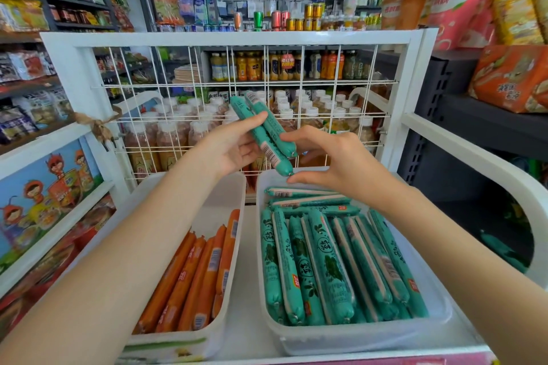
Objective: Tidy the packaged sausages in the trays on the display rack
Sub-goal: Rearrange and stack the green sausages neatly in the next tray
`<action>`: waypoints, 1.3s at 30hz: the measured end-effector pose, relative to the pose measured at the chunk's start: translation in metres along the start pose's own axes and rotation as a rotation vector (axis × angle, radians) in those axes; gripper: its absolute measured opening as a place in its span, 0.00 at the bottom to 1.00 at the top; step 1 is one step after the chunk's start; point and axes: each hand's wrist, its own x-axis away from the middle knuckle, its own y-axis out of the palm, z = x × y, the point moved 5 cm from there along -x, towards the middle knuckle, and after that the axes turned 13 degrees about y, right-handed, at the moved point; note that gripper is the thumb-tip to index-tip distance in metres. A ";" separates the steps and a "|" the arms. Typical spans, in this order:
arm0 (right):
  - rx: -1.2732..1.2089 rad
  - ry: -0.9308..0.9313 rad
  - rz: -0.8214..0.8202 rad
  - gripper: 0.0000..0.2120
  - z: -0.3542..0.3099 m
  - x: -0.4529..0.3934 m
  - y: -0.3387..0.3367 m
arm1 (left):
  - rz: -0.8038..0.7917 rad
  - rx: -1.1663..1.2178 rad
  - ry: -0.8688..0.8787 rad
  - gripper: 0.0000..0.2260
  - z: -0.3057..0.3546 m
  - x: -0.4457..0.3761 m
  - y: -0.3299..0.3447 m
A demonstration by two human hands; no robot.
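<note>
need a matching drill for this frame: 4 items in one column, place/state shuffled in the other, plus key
Items
1. two green packaged sausages
2. orange packaged sausages
3. left white plastic tray
4. right hand

Place or state
A. lying lengthwise in the left tray
B. held up over the trays in the left hand's grip
C. back part bare, front part filled
D. fingertips at the lower ends of the raised pair

Pairs: 1-B, 2-A, 3-C, 4-D
</note>
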 end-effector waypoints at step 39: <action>-0.589 0.198 -0.102 0.20 0.004 0.003 -0.003 | -0.023 0.026 -0.024 0.16 0.006 0.005 0.015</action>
